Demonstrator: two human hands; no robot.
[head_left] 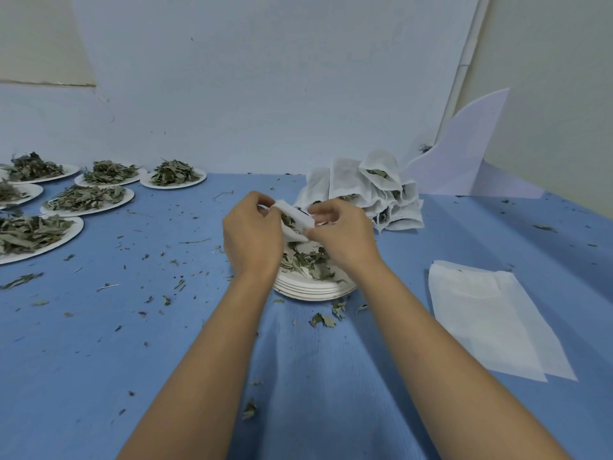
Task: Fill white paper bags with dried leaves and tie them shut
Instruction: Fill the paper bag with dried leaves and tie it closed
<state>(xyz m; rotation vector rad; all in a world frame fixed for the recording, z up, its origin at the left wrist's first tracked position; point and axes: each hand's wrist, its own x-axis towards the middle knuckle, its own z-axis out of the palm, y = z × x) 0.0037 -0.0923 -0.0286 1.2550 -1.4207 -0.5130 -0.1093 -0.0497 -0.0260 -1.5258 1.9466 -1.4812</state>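
Observation:
A white paper bag with dried leaves showing in its mouth is held above a stack of white paper plates. My left hand grips the bag's left edge, fingers curled over its top. My right hand pinches the bag's right side. Loose dried leaves lie heaped on the top plate under both hands. Behind them sits a pile of filled white bags, several with leaves visible in open mouths.
Flat empty white bags lie at the right on the blue table. Several plates of dried leaves stand at the left. Leaf crumbs are scattered over the cloth. A white sheet leans against the wall at the back right.

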